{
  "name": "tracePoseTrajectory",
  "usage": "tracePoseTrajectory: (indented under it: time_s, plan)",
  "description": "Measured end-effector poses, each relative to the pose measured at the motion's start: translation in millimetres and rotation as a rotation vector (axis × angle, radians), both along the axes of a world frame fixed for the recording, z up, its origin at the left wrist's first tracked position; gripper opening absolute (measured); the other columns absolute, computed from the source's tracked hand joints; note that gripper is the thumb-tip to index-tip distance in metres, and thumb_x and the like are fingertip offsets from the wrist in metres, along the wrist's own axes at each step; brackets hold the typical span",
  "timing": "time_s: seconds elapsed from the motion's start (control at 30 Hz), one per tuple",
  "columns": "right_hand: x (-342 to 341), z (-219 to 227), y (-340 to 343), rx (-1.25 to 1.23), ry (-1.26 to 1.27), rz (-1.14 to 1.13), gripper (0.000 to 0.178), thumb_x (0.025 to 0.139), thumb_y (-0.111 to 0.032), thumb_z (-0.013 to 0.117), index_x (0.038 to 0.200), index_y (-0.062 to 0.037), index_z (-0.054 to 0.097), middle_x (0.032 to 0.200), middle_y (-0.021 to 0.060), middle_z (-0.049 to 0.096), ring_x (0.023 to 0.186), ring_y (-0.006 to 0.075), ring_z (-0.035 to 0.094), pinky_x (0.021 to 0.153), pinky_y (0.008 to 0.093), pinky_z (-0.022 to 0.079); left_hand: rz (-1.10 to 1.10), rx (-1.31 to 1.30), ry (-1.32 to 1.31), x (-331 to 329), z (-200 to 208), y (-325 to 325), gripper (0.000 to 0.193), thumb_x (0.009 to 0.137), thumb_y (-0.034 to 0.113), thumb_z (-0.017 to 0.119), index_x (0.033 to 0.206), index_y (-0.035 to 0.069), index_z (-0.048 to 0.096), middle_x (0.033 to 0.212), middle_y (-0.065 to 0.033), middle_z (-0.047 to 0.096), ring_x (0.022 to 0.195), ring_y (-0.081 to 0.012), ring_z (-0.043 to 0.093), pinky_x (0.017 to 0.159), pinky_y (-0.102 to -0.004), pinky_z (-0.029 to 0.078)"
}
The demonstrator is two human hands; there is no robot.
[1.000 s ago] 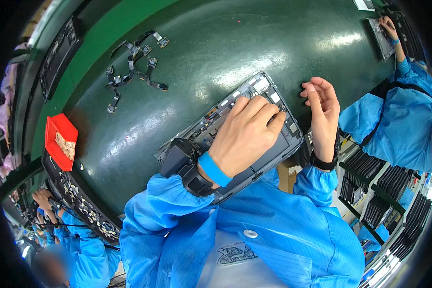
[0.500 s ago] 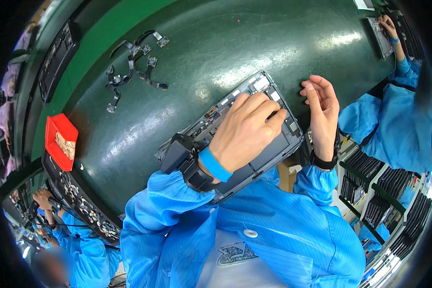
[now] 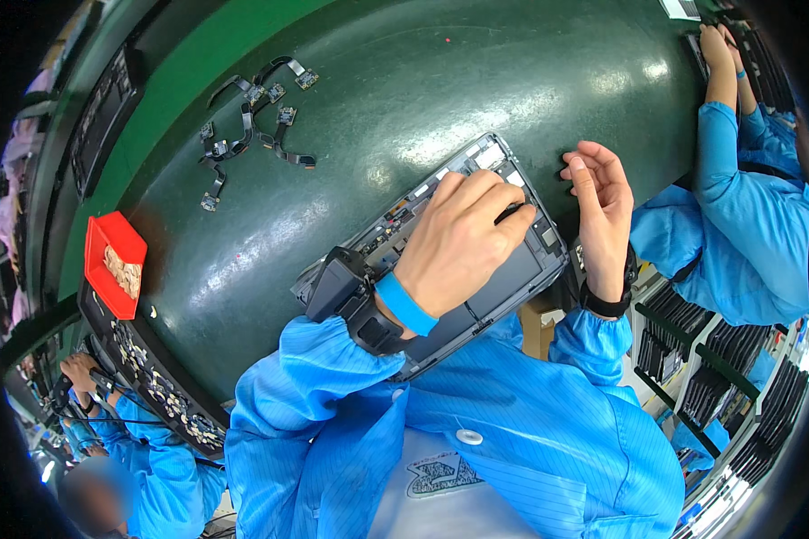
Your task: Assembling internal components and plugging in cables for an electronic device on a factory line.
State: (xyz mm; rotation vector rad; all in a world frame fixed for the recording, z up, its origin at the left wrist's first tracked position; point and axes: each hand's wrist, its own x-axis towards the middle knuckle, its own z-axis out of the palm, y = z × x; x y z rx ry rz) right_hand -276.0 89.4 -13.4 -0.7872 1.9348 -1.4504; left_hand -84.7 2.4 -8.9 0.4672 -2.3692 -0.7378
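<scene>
Both hands work at frame centre: the left hand [image 3: 458, 242] presses curled fingers onto an opened tablet [image 3: 503, 269] on the green desk [image 3: 404, 108], holding nothing visible; the right hand [image 3: 602, 211] hovers just right, fingers loosely bent, empty. Boards inside lie exposed, so assembly looks unfinished. Flex cables [image 3: 252, 117] wait upper left, beside a red bin [image 3: 112, 265].

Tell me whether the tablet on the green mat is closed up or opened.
Opened: the tablet lies flat with its inner parts and dark battery panels showing, and the left hand rests on them.
</scene>
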Motion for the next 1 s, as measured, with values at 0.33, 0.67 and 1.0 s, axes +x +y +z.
tracePoseTrajectory:
  time_s: [0.33,0.67,1.0]
  plan:
    - [1.8,-5.3,4.0,0.076,0.035,0.171,0.026,0.102,-0.012,0.068,0.123,0.0024,0.065,0.098,0.0033,0.068,0.087,0.0081,0.061,0.078,0.0226,0.049,0.033,-0.044,-0.07,-2.6,-3.8,6.4,0.018,0.083,0.015,0.077,0.1,0.008,0.077,0.11,-0.0028,0.069,0.109,-0.0202,0.062,0.087,-0.041,0.044]
    - [18.4,12.8,5.4,0.186,0.35,0.399,0.018,0.098,-0.011,0.069,0.108,0.0039,0.069,0.091,0.0125,0.062,0.079,0.0211,0.061,0.072,0.032,0.049,0.046,-0.004,-0.483,32.8,15.2,54.8,0.087,0.087,0.056,0.068,0.151,0.0,0.048,0.163,-0.0141,0.041,0.154,-0.0271,0.033,0.125,-0.0614,0.018]
    - [20.4,20.2,23.1,0.106,0.004,0.437,0.014,0.108,-0.011,0.054,0.117,-0.0009,0.06,0.103,0.0027,0.065,0.095,0.0107,0.057,0.085,0.0256,0.046,0.0,-0.053,-0.31,34.7,3.1,75.4,0.09,0.075,0.039,0.077,0.151,0.0,0.049,0.162,-0.015,0.043,0.156,-0.0301,0.029,0.128,-0.0592,0.015]
